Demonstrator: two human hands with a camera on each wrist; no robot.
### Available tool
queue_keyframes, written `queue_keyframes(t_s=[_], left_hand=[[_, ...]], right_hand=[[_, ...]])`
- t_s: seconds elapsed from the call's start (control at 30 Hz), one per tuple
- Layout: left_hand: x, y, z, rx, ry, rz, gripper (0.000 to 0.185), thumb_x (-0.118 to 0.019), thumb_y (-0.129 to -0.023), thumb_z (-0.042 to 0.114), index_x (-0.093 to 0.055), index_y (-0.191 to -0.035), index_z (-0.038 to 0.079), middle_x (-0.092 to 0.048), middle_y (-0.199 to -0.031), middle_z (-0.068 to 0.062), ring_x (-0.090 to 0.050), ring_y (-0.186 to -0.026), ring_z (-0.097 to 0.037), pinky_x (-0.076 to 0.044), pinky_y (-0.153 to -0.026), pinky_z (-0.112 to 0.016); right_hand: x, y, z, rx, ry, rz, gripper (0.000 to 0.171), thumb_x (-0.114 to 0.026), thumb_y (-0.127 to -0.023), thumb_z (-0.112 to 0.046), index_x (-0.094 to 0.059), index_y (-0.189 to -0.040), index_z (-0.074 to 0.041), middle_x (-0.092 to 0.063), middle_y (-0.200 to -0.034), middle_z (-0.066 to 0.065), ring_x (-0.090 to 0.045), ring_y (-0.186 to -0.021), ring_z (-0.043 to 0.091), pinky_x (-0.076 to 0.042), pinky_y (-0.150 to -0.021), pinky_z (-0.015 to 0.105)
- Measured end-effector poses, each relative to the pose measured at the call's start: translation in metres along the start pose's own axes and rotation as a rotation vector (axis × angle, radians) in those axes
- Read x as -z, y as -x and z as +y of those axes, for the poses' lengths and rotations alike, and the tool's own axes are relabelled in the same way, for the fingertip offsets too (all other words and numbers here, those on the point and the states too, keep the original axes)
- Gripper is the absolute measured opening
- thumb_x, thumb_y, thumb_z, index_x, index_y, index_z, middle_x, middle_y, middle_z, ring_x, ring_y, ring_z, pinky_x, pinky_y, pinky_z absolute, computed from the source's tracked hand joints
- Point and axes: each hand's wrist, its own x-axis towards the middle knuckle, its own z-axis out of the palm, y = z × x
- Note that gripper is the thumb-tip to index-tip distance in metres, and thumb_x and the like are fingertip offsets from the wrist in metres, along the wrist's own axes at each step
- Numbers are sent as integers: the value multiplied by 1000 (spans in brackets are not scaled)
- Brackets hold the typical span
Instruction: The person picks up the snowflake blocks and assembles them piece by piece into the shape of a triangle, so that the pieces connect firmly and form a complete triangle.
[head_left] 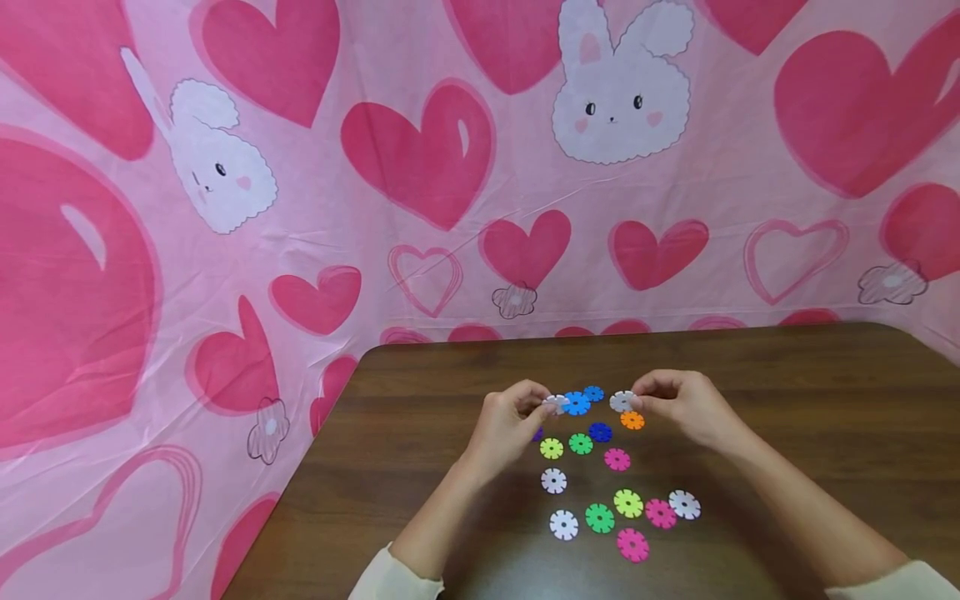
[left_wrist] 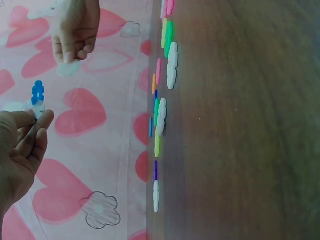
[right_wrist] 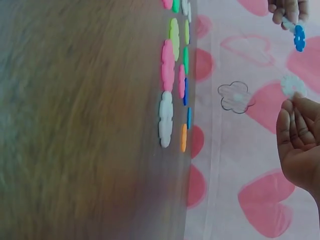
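My left hand (head_left: 504, 423) pinches a white notched disc (head_left: 553, 402) between thumb and fingers. A blue notched disc (head_left: 577, 409) is joined to its edge and sticks out to the right; in the left wrist view this blue disc (left_wrist: 37, 93) stands up above the fingertips. Across a short gap, my right hand (head_left: 693, 408) holds another white notched disc (head_left: 621, 398) by its edge, thumb against fingers. Both hands are raised over the far half of the table; in the right wrist view, the right hand's white disc (right_wrist: 291, 86) is apart from the blue one.
Loose notched discs lie on the brown wooden table (head_left: 795, 417) below the hands, among them orange (head_left: 632, 426), dark blue (head_left: 600, 438), yellow, green, pink and white ones. A pink heart-patterned cloth (head_left: 525, 179) hangs behind and to the left of the table.
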Motion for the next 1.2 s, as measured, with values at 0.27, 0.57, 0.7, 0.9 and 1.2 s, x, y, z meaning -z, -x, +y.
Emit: queue_keyframes(t_s=[0.27, 0.57, 0.7, 0.9, 1.2], left_hand=[[-2, 0, 6, 83, 41, -16, 5, -66, -86, 1, -63, -90, -3, -71, -81, -12, -68, -72, -16, -53, -62, -21], [-4, -1, 8, 137, 22, -37, 7, -66, -85, -4, -64, -92, -5, -70, -83, -15, -67, -73, -25, -53, -67, -21], [-5, 0, 8, 142, 17, -44, 8, -66, -84, -4, -64, -92, -5, -70, -84, -15, -67, -72, -26, -54, -68, -23], [-5, 2, 6, 123, 4, -37, 8, -67, -86, 4, -65, -92, 1, -71, -84, -9, -66, -72, -16, -53, -68, -21], [-6, 5, 3, 59, -22, -38, 6, -68, -86, 4, -65, -90, 1, -70, -78, -10, -63, -66, -9, -53, -62, -23]], right_hand=[[-5, 5, -12, -14, -98, 20, 17, -71, -85, -13, -68, -94, 1, -66, -79, 4, -57, -69, 16, -50, -58, 27], [-10, 6, -19, -23, -152, -7, 17, -71, -84, -11, -67, -94, 3, -64, -80, 6, -56, -68, 16, -51, -58, 26], [-11, 6, -19, -19, -151, -10, 16, -71, -85, -10, -68, -94, 2, -65, -80, 6, -56, -67, 15, -50, -57, 25], [-14, 8, -20, 5, -157, -5, 14, -71, -85, -10, -68, -93, 1, -64, -79, 5, -56, -66, 14, -50, -57, 25], [-22, 8, -20, 12, -158, 29, 12, -70, -84, -6, -68, -90, 4, -67, -77, 9, -60, -66, 15, -52, -59, 26]])
